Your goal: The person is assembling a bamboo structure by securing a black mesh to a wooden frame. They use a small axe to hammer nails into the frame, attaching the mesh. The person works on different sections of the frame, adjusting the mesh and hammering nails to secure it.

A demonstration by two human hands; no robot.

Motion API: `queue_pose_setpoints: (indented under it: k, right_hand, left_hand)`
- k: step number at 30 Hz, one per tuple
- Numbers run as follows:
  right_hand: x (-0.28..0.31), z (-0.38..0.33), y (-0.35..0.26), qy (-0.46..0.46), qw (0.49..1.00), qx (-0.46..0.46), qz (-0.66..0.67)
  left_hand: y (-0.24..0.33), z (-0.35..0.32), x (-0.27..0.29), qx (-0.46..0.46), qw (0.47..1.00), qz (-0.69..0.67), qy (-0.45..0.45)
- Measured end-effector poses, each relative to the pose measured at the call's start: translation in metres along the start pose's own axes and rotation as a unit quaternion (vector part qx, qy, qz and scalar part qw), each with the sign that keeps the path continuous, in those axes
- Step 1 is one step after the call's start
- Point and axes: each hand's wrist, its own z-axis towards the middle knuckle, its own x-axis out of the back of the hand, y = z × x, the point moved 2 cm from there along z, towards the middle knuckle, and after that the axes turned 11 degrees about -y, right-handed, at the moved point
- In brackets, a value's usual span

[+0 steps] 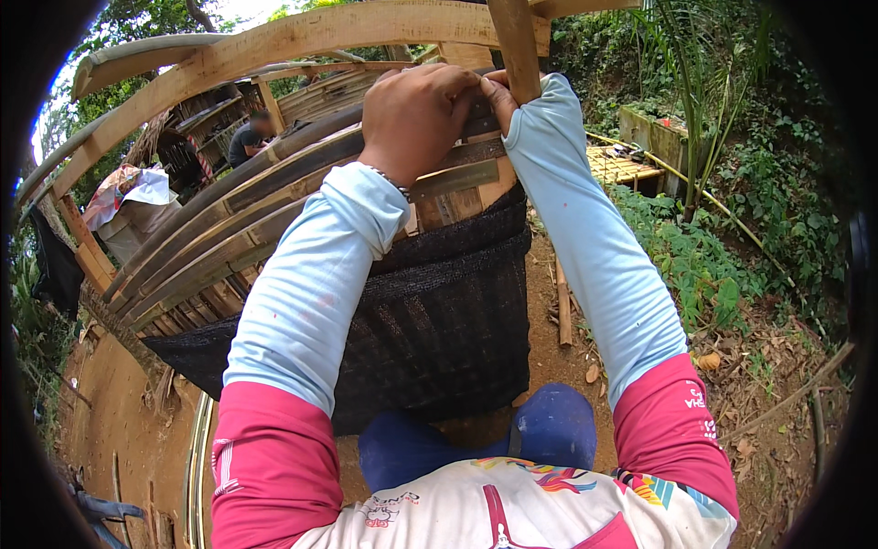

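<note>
Both my arms reach up and forward to the end of a row of split bamboo slats [297, 165], beside an upright wooden post [518, 50]. My left hand [419, 119] is closed, its thumb side turned toward the post. Close against it is my right hand [501, 102], fingertips pinched together and partly hidden behind the post and my sleeve. The fingertips of the two hands almost meet; whatever is between them is too small to make out. Below them a black mesh net [439, 311] hangs down the slats.
A curved-looking wooden beam [311, 35] crosses above the slats. A person [247, 142] sits by a hut at the back left. A cloth-covered heap [133, 201] stands nearer. Plants and a bamboo platform [622, 165] lie to the right; a loose stick [562, 302] is on the dirt.
</note>
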Motion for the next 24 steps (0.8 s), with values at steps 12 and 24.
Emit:
queue_pose_setpoints:
  k: [12,24]
  right_hand:
    - [0.000,0.001,-0.005,0.023,0.997,0.012,-0.079]
    - [0.025,-0.020,0.063,0.069,0.997,0.041,-0.022]
  left_hand:
    - [0.000,0.003,-0.006,0.043,0.999,-0.008,0.015]
    - [0.003,0.007,-0.010,0.053,0.998,-0.010,0.042]
